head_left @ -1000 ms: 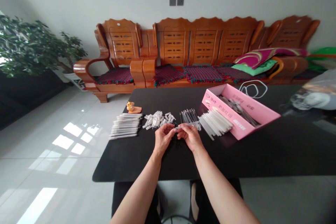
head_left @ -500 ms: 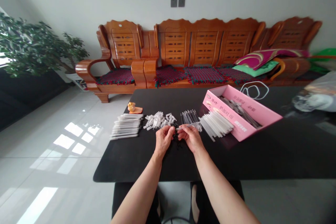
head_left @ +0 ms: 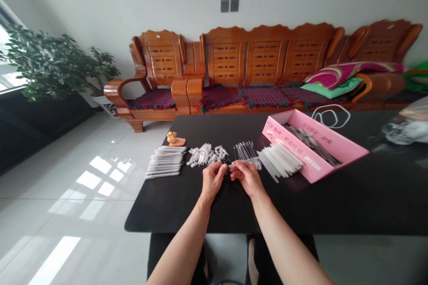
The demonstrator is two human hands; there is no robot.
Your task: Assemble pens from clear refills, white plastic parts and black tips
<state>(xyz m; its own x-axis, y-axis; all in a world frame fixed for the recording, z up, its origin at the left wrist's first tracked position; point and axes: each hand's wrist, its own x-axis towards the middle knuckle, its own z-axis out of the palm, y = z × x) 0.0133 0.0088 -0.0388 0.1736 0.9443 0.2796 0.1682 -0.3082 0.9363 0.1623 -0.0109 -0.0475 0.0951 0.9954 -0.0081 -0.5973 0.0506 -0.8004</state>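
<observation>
My right hand (head_left: 248,177) pinches a pen (head_left: 251,160) that points out to the right, over the table. My left hand (head_left: 213,180) is closed at the pen's left end, its thumb and forefinger meeting there; the fingertips partly hide that end. Small black parts (head_left: 230,185) lie below and between the hands. Just beyond my left hand is a pile of white pen caps (head_left: 206,155). Behind my right hand lie thin dark pen refills (head_left: 244,148), and to their right a stack of white pen barrels (head_left: 280,160). Capped pens (head_left: 165,163) lie in a row at the left.
A pink box (head_left: 317,170) holding long grey pieces stands at the right on the black table (head_left: 174,209). A small yellow figurine (head_left: 171,137) sits behind the pens. A white cable (head_left: 334,111) and a plastic bag (head_left: 406,124) lie farther right. A wooden sofa (head_left: 230,58) stands beyond.
The whole view has shifted slightly, so things appear a little farther right. My two hands still hold the pen between them, with the fingertips slightly shifted at its left end.
</observation>
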